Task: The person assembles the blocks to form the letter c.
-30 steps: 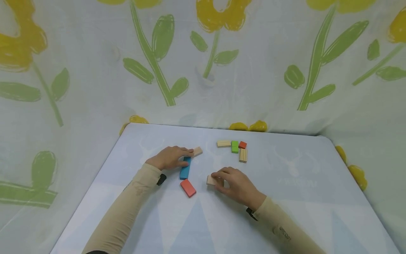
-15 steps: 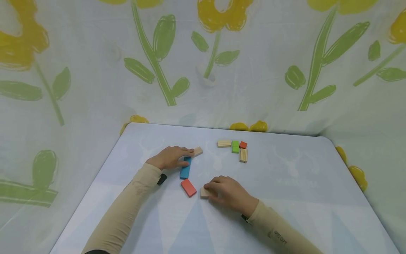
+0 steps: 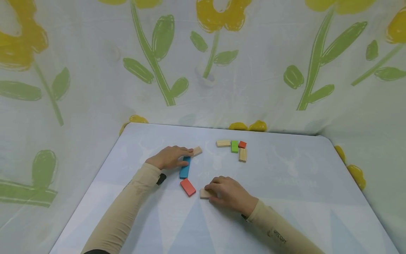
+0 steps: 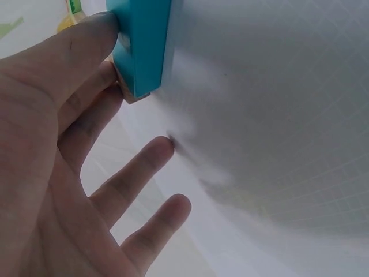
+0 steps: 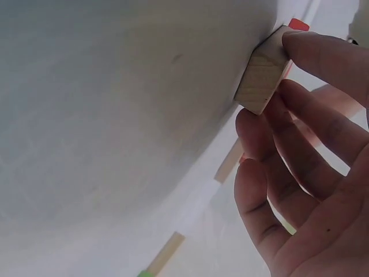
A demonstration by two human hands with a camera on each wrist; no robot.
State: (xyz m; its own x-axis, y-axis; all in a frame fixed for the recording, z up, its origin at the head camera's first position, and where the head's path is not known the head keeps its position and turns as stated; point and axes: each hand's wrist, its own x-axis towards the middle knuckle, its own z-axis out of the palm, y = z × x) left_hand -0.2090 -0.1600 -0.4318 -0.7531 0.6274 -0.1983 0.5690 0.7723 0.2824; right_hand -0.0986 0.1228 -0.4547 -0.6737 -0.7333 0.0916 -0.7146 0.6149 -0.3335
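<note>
My left hand [image 3: 169, 157] rests with its thumb on the blue block [image 3: 184, 171] and its index fingertip at a plain wooden block [image 3: 197, 151] beyond it. In the left wrist view the thumb touches the edge of the blue block [image 4: 141, 46], while the ring and little fingers stretch out away from it. My right hand [image 3: 233, 194] pinches another plain wooden block [image 3: 204, 193] on the table; the fingers cover its right part. Thumb and fingertips hold that wooden block [image 5: 260, 81] in the right wrist view. A red block [image 3: 188, 187] lies slanted between the blue block and my right hand.
Farther back on the white table [image 3: 285, 169] lie a ridged wooden piece [image 3: 223, 143], a green block [image 3: 234, 146], a small red block [image 3: 242, 144] and a second ridged wooden piece [image 3: 242, 155]. A flower-printed curtain [image 3: 253, 77] borders the table's back and sides.
My right hand has brought its wooden block nearer to me and leftward, close to the red block, then held nearly still. My left hand has stayed in place.
</note>
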